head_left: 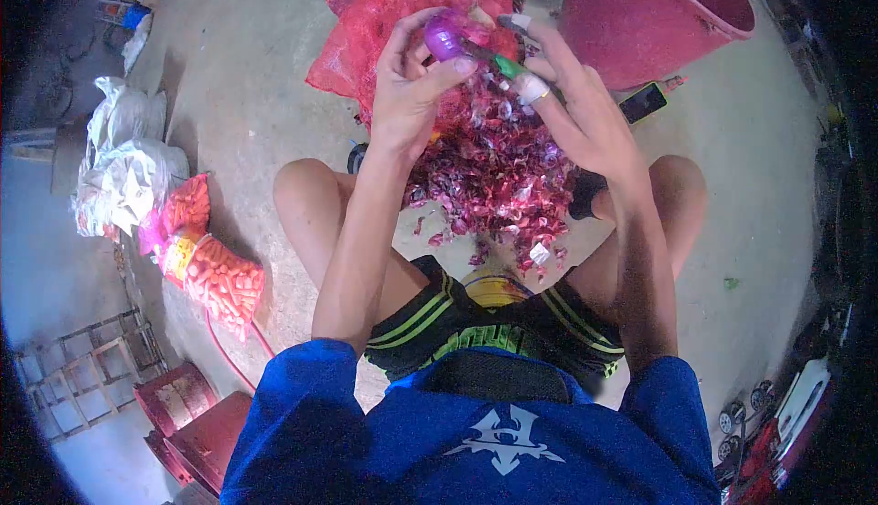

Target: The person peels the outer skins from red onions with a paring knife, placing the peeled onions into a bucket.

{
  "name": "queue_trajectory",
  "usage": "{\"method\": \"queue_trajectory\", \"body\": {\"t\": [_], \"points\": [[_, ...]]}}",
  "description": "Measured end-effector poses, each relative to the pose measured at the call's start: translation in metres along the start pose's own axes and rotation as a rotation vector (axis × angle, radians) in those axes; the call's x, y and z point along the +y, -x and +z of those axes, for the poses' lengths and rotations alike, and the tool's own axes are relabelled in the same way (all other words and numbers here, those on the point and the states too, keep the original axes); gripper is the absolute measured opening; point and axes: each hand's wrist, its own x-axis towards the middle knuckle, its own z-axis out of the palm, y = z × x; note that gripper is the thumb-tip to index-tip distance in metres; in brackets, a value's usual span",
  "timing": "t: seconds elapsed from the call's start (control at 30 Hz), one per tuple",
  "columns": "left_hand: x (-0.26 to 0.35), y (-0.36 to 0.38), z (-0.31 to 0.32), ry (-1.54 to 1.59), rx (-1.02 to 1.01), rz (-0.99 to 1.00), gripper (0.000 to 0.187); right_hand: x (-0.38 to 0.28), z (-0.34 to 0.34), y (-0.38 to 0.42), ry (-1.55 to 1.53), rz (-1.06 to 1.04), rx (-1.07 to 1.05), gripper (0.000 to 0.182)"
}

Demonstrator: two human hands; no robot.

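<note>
A shiny purple-red onion (pixel 444 38) is gripped in my left hand (pixel 409 89), the thumb lying along its lower side. My right hand (pixel 578 107) closes on a small knife (pixel 506 67) with a green handle, its dark blade reaching toward the onion. White wraps cover the thumb tip and a fingertip of that hand. Below both hands, a heap of loose onion skins (pixel 498 176) spreads over the floor between my legs. A red mesh sack (pixel 389 25) lies behind my left hand, partly covered by it.
A large pink-red tub (pixel 631 38) stands at the upper right, with a dark phone (pixel 643 102) on the floor below it. To the left are white sacks (pixel 137 171) and a bag of carrots (pixel 224 276). Red containers (pixel 178 400) stand at the lower left.
</note>
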Motion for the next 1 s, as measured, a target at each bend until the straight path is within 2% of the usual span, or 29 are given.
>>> {"method": "queue_trajectory", "body": {"t": [0.27, 0.47, 0.53, 0.57, 0.77, 0.83, 1.0], "points": [[0.000, 0.001, 0.001, -0.004, 0.040, -0.025, 0.064, 0.000, -0.002, 0.000, 0.012, -0.022, 0.009, 0.063], [0.002, -0.002, 0.003, 0.141, 0.098, -0.059, 0.066, 0.003, 0.002, -0.001, 0.019, -0.070, 0.015, 0.061], [0.000, -0.005, 0.003, -0.015, 0.002, 0.059, 0.065, 0.005, 0.008, 0.000, 0.065, -0.148, 0.095, 0.061], [0.000, -0.005, 0.003, -0.015, 0.001, 0.057, 0.065, 0.004, 0.009, -0.001, 0.065, -0.146, 0.096, 0.061], [0.010, 0.000, 0.010, -0.237, 0.080, 0.142, 0.069, -0.005, 0.013, -0.005, 0.013, -0.062, 0.089, 0.056], [0.014, 0.001, 0.010, -0.458, 0.115, 0.163, 0.069, -0.003, 0.017, -0.006, -0.001, -0.110, 0.131, 0.054], [0.016, 0.001, 0.018, -0.468, 0.131, 0.292, 0.070, -0.010, 0.019, -0.006, -0.005, -0.080, 0.125, 0.055]]}}
